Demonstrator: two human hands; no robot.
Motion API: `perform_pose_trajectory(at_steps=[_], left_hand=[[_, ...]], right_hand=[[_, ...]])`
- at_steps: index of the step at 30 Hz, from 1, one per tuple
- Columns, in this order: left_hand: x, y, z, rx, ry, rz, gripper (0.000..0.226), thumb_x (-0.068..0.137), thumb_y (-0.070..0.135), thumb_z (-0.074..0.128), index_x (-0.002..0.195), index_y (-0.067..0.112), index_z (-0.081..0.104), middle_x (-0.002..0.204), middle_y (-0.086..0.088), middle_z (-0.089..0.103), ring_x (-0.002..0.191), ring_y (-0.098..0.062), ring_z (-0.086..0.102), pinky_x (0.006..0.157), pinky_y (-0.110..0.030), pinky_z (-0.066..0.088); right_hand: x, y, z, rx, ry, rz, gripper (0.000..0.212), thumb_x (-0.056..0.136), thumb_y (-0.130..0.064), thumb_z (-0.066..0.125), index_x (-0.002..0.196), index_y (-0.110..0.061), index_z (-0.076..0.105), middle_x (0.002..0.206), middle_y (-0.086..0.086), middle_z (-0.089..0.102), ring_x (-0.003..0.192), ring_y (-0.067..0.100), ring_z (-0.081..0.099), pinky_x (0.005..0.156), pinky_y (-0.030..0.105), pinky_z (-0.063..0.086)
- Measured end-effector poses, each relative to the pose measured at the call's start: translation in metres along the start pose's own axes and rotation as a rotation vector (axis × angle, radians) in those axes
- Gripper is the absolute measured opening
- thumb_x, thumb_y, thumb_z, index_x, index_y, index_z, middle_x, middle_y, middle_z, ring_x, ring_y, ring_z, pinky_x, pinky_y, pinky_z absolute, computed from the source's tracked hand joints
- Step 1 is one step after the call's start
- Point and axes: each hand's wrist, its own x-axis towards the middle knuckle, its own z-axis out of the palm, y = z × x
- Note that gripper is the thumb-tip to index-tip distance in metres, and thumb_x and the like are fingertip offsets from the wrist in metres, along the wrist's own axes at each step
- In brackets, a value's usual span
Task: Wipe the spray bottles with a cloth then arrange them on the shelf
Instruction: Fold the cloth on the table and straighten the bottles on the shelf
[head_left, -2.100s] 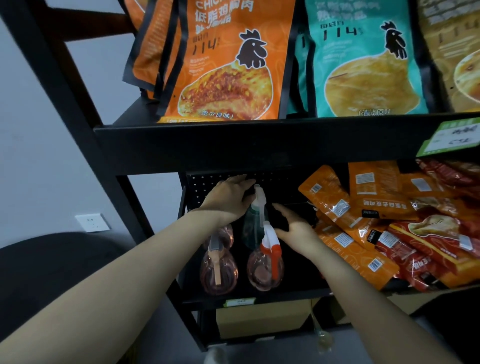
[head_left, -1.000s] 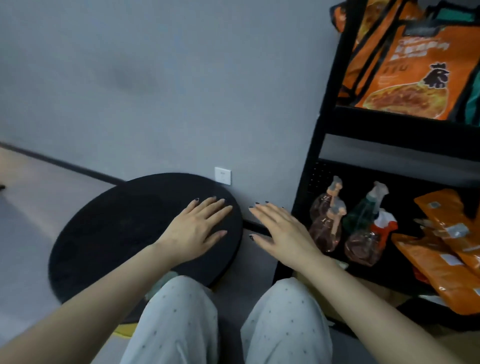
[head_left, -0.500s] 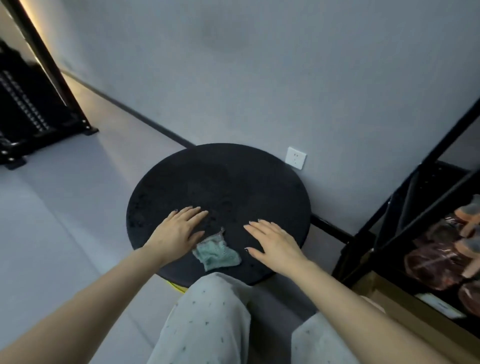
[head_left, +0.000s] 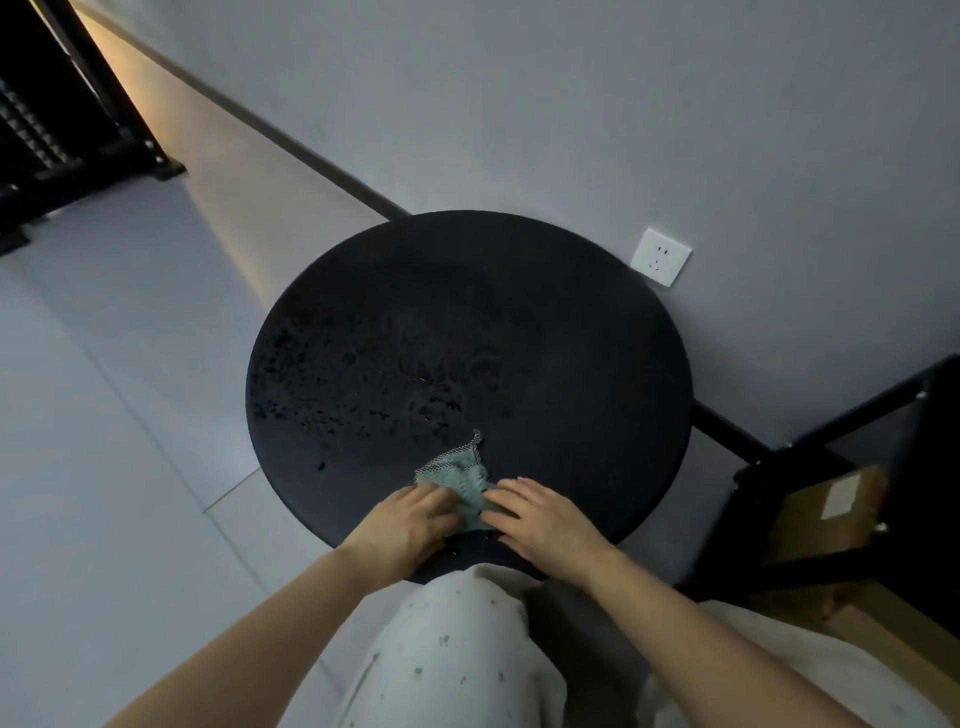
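Where both hands (head_left: 410, 525) meet, perhaps gripping: cloth (head_left: 460, 475) on round table (head_left: 571, 364).

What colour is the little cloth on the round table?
The cloth is pale green with a dark checked edge, seen best in the head view.

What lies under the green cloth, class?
The cloth lies on the round black table. Both hands, left and right, cover its near edge; anything beneath stays hidden.

A cloth (head_left: 457, 475) lies on the table's (head_left: 545, 364) near edge, between both hands. A socket (head_left: 661, 256) is behind; a shelf (head_left: 852, 415) stands right.
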Motion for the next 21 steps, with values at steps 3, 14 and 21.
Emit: perform_pose_trajectory(at_steps=[3,14,21], left_hand=[[0.006,-0.004,0.011,0.077,-0.108,0.009,0.045,0.061,0.048,0.077,0.100,0.028,0.069,0.105,0.003,0.065,0.089,-0.014,0.066,0.073,-0.023,0.054],[0.033,-0.015,0.015,0.208,-0.020,-0.089,0.037,0.050,0.017,0.088,0.083,0.013,0.072,0.094,-0.009,0.072,0.079,-0.022,0.071,0.062,-0.025,0.055],[0.024,-0.016,0.014,0.277,0.126,-0.033,0.024,0.061,0.016,0.082,0.084,0.012,0.074,0.097,-0.008,0.074,0.088,-0.021,0.072,0.072,-0.031,0.057]], right_hand=[[0.005,0.002,0.010,-0.027,-0.021,-0.034,0.046,0.057,-0.035,0.087,0.098,-0.020,0.072,0.108,0.000,0.068,0.100,0.019,0.065,0.088,0.033,0.053],[0.037,0.015,0.037,-0.128,0.055,0.019,0.036,0.063,-0.011,0.083,0.097,-0.014,0.074,0.107,0.004,0.069,0.100,0.024,0.065,0.086,0.038,0.055],[0.038,0.018,0.046,-0.190,0.177,-0.050,0.039,0.080,-0.008,0.039,0.098,-0.013,0.074,0.106,0.004,0.070,0.099,0.024,0.066,0.086,0.038,0.054]])
